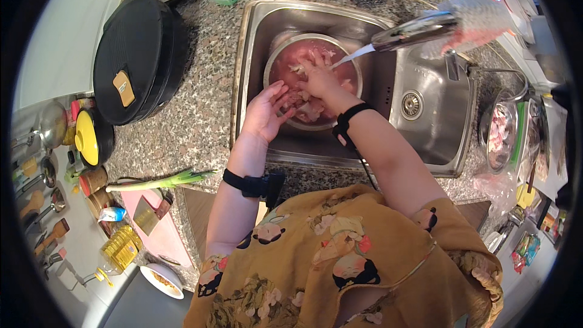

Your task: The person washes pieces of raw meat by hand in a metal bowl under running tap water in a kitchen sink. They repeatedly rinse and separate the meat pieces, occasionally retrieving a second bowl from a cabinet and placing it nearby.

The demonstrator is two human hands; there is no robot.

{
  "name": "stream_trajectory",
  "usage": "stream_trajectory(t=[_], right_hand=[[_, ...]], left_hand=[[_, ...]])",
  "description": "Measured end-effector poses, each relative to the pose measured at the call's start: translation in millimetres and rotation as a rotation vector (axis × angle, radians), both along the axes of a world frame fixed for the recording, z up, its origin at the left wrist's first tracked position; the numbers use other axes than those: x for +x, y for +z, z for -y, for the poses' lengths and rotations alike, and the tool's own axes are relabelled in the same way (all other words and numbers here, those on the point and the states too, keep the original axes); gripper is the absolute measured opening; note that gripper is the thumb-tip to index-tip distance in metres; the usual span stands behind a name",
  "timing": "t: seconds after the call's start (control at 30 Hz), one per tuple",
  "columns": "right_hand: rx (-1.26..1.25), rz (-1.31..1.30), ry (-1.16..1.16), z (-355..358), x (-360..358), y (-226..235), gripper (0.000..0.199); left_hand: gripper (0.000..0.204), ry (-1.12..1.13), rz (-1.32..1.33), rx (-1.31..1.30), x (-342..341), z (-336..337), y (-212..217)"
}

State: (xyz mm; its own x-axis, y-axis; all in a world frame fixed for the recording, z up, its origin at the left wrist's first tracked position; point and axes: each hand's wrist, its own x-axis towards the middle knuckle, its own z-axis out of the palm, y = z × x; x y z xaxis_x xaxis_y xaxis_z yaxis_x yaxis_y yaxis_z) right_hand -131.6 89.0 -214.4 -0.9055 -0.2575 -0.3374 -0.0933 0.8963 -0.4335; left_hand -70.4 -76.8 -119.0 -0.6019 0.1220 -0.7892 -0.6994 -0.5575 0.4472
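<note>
A round metal bowl [359,78] stands in the left basin of the steel sink [331,147]. Pieces of raw meat [311,111] lie in its reddish water. My right hand [318,79] reaches into the bowl with fingers spread over the meat; some fingertips are hidden in the water. At the bowl's left side my left hand [266,109] is turned partly palm up, fingers apart, close to the meat and holding nothing. From the tap [416,32] a stream of water [353,56] falls into the bowl near my right hand.
Left of the sink sits a large black round appliance [130,54]. A green onion [164,180] lies by a pink cutting board [155,225] with a cleaver [147,215]. An oil bottle [119,250] is lower left. At right, a clear bowl [500,136] holds raw meat.
</note>
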Motion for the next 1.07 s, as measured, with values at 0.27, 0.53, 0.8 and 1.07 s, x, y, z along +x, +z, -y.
stream_trajectory(t=[0.27,0.53,0.8,1.07], right_hand=[[-0.248,0.249,-0.019,-19,-6,-45,0.029],[-1.035,0.672,-0.501,-45,7,19,0.024],[-1.349,0.811,-0.451,-54,26,107,0.025],[-1.359,0.82,-0.52,-64,21,108,0.035]], left_hand=[[0.034,-0.012,0.031,0.051,-1,-3,-9],[0.038,-0.079,0.059,0.005,-11,-37,-19],[0.028,-0.023,-0.016,0.263,-28,-56,-22],[0.031,-0.046,-0.225,0.281,-26,-56,-24]])
